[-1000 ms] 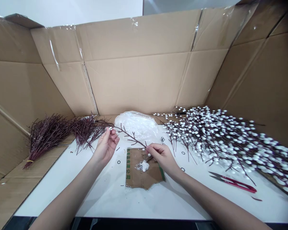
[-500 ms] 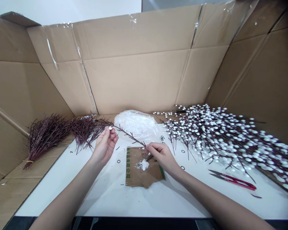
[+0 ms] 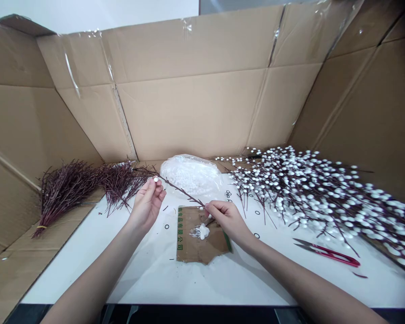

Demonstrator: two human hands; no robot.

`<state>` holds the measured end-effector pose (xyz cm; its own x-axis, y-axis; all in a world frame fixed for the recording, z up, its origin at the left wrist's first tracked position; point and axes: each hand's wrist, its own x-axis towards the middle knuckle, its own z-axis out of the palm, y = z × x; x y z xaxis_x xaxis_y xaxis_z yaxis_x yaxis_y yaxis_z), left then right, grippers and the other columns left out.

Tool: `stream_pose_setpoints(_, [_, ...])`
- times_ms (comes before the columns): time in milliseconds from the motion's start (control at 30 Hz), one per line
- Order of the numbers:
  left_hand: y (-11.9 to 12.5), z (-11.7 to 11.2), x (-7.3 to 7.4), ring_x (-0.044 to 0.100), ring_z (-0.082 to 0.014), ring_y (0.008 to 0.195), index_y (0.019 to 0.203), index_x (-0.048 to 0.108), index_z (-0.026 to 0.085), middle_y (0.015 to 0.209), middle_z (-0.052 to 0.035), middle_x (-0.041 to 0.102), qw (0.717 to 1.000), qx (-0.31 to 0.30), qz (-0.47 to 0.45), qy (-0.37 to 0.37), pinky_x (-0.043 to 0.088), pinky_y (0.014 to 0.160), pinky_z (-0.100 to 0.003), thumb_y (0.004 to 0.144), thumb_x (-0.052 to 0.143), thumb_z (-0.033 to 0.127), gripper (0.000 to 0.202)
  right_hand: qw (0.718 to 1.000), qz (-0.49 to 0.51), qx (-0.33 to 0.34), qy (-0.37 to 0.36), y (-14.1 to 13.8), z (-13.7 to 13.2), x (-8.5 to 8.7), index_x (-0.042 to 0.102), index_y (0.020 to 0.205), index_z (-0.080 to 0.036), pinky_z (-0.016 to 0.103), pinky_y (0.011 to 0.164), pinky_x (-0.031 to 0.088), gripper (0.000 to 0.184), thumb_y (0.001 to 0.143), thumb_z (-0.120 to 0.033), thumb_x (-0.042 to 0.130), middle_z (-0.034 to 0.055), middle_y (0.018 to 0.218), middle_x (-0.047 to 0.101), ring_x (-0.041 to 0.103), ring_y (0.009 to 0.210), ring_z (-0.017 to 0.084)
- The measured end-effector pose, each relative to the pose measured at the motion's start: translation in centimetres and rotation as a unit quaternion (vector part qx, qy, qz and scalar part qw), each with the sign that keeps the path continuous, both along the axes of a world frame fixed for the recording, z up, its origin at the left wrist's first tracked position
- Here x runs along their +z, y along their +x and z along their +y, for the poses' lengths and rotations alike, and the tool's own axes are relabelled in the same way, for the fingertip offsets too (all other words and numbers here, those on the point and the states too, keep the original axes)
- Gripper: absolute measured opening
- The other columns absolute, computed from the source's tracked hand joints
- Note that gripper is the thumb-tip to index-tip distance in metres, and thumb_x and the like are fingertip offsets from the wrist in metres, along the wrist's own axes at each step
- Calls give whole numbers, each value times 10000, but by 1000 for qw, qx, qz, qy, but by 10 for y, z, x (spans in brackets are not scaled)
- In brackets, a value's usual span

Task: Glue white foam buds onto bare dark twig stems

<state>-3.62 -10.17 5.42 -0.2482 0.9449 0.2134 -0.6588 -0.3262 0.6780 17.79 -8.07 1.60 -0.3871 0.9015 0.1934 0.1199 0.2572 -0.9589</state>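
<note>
Between thumb and forefinger my left hand [image 3: 147, 202] pinches a small white ball [image 3: 155, 179], its other fingers loosely curled. My right hand [image 3: 230, 219] is closed on the lower end of a thin brown artificial twig [image 3: 185, 192]. The twig slants up and left, with its far end behind the white ball near my left fingertips; whether the two touch I cannot tell. Under my right hand lies a piece of cardboard [image 3: 189, 252] with green printing. On it is a smear of white paste [image 3: 202, 231], apparently glue.
A clear plastic bag [image 3: 191, 173] of white balls lies at the back. Bare brown twig bundles [image 3: 65, 191] are on the left, many white-tipped branches [image 3: 310, 193] on the right. Red thread snips [image 3: 330, 254] lie at front right. Tall cardboard walls [image 3: 189, 112] surround the white table [image 3: 148, 279].
The twig has turned slightly in my right fingers, so its side shoots stand out less. Both hands stay almost in the same place.
</note>
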Motion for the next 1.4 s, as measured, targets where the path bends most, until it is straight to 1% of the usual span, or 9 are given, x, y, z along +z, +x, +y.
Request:
stream_pose_setpoints(267, [-1,1,-1,488,-44,603,787,631,118,746,-1,567,1000,-2,-14,5,438,550,-145,743,700,168,96,1000,-11,-4,22,0,0,2,592,577,-150,238,541,438,385,849,-406,497,30,599,605,582,584,149])
stream_pose_setpoints(567, [-1,3,-2,491,-46,598,773,629,109,731,-7,581,1000,1,-29,-5,434,544,-145,738,703,159,96,1000,-5,5,10,-1,-1,2,593,575,-150,253,548,437,380,851,-391,492,37,595,612,573,574,152])
stream_pose_setpoints(767, [-2,4,-2,491,-45,593,768,622,103,722,-8,578,999,11,-39,-17,434,538,-146,736,706,157,105,1000,6,8,3,-1,-1,4,571,548,-149,241,539,430,375,837,-378,505,30,575,586,552,557,138])
stream_pose_setpoints(900, [-4,5,-3,489,-42,592,777,625,103,732,-7,579,999,6,-35,-16,433,538,-146,740,704,170,110,1000,14,10,-7,-1,-1,6,571,543,-147,239,535,427,375,827,-384,512,31,571,577,543,553,135])
stream_pose_setpoints(1067, [-7,9,-6,488,-39,591,779,621,108,743,-3,574,999,9,-27,-27,428,533,-143,747,696,184,112,1000,19,1,-16,1,-1,10,578,528,-143,222,455,357,389,816,-399,517,6,511,523,445,458,97])
stream_pose_setpoints(1133, [-7,10,-7,483,-36,586,766,613,117,734,5,567,999,15,-11,-38,426,534,-142,752,693,213,126,999,27,1,-19,1,-1,10,590,542,-140,219,436,323,391,817,-407,512,-9,487,482,397,436,85])
stream_pose_setpoints(1200, [-7,10,-8,478,-32,582,757,606,133,725,17,559,998,21,30,-56,423,537,-139,758,687,252,144,999,34,-2,-14,2,0,10,598,561,-137,218,427,292,392,820,-417,508,-25,468,428,359,431,80])
stream_pose_setpoints(1267, [-6,9,-9,482,-31,588,771,612,142,724,21,561,993,14,79,-81,428,551,-140,756,688,274,153,999,39,-13,-1,2,1,9,605,579,-134,220,428,266,392,825,-422,505,-37,460,380,331,436,79])
stream_pose_setpoints(1400, [-5,6,-15,528,-49,615,825,652,121,742,-12,602,972,-49,171,-151,472,623,-179,721,720,265,191,998,48,-33,17,3,3,8,602,589,-132,224,437,228,399,839,-421,489,-44,470,332,295,452,78])
